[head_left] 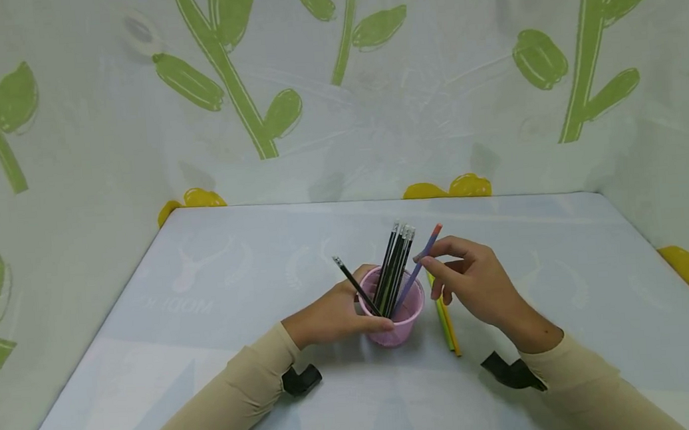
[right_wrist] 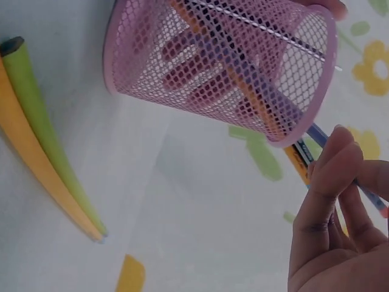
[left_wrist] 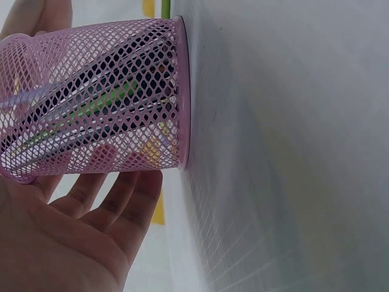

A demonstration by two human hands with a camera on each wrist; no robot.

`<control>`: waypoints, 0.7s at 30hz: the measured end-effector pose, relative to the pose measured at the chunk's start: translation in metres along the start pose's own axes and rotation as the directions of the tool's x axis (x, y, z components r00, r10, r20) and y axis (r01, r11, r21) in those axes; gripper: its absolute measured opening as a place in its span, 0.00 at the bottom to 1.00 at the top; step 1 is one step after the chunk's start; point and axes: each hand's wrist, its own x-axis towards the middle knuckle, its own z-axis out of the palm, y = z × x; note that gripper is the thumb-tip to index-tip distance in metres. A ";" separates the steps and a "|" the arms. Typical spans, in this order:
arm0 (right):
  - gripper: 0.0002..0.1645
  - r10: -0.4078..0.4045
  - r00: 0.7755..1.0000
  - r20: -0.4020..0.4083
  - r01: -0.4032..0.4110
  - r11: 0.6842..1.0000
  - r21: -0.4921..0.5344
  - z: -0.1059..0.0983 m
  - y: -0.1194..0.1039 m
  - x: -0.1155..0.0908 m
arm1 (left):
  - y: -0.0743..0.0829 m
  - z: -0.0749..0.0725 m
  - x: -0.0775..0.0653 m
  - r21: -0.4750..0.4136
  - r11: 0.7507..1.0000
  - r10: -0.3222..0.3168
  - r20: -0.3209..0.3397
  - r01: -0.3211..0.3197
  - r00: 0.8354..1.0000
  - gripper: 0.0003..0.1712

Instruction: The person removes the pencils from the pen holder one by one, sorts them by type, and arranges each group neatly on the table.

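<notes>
My left hand (head_left: 335,317) grips a pink mesh pencil cup (head_left: 391,335) from its left side, thumb across the near wall and the other fingers behind. The cup stands upright on the table. Several black pencils (head_left: 397,264) with silver ends lean in it, and one black pencil (head_left: 352,279) tilts out to the left. Through the mesh a green stick (left_wrist: 115,97) also shows. My right hand (head_left: 478,279) pinches a purple pencil (head_left: 432,237) with a reddish end between thumb and fingertips. Its lower part slants down inside the cup.
Just right of the cup, a green pencil (right_wrist: 45,128) and an orange-yellow pencil (right_wrist: 30,143) lie side by side on the pale table (head_left: 212,384). Behind the table rises a white wall (head_left: 432,102) with green leaf prints. Yellow flower prints show along the table's far edge.
</notes>
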 end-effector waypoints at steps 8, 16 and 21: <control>0.07 -0.095 0.994 -0.046 0.096 0.995 0.036 -0.008 -0.010 -0.003 | 0.000 0.000 0.000 0.008 1.000 0.004 -0.006 -0.004 1.000 0.46; 0.07 -0.144 0.983 -0.112 0.156 0.982 0.107 -0.016 -0.018 -0.006 | 0.001 0.000 0.000 0.008 1.000 -0.003 -0.007 0.003 1.000 0.47; 0.09 -0.134 0.981 -0.138 0.153 0.979 0.133 -0.020 -0.020 -0.007 | 0.000 0.000 0.000 0.014 1.000 0.001 -0.007 -0.001 1.000 0.47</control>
